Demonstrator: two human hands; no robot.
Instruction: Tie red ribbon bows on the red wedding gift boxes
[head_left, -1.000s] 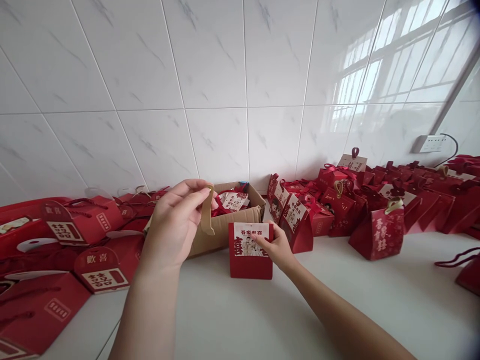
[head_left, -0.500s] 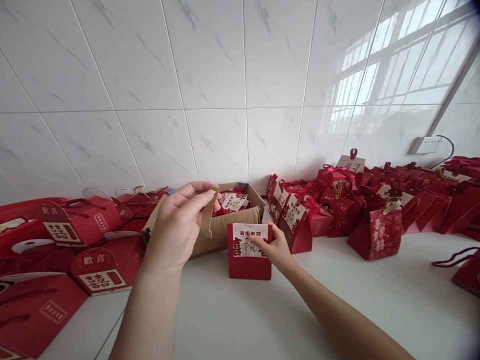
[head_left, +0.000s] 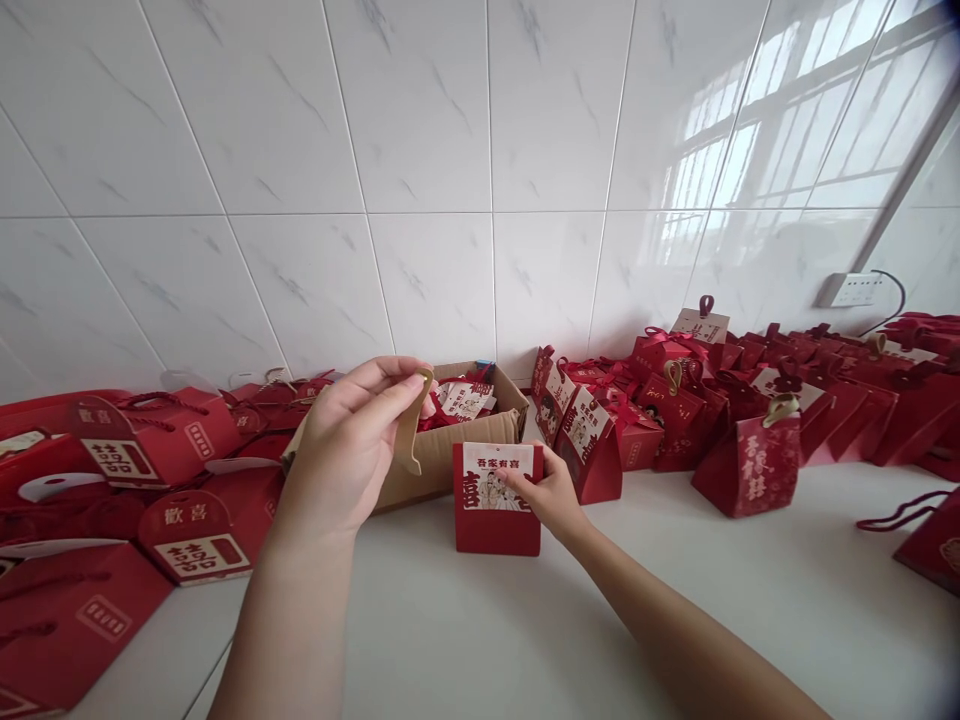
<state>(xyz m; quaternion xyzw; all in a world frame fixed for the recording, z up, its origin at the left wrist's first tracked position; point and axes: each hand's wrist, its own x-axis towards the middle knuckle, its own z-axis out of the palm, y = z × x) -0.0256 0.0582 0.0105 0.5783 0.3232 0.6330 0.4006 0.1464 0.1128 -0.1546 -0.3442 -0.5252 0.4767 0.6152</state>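
Note:
A gold ribbon strip (head_left: 409,430) hangs from the pinched fingers of my left hand (head_left: 360,440), its top bent over in a small loop. To the right, my right hand (head_left: 551,490) grips the right side of a small red box (head_left: 497,530), thumb across its front. The box stands upright on the white table and has a white label with red characters and drawn figures at the top. The ribbon is above and left of the box, apart from it. Behind both is an open cardboard carton (head_left: 442,450) holding red pieces and white tags.
Red boxes with rope handles (head_left: 199,530) crowd the left side. At the right stand many red gift boxes, one with a gold loop (head_left: 750,465) in front. A red bag (head_left: 930,545) lies at the right edge. A power socket (head_left: 855,290) is on the tiled wall.
The view has shifted slightly. Both hands keep their hold, with the ribbon and the red box in nearly the same places.

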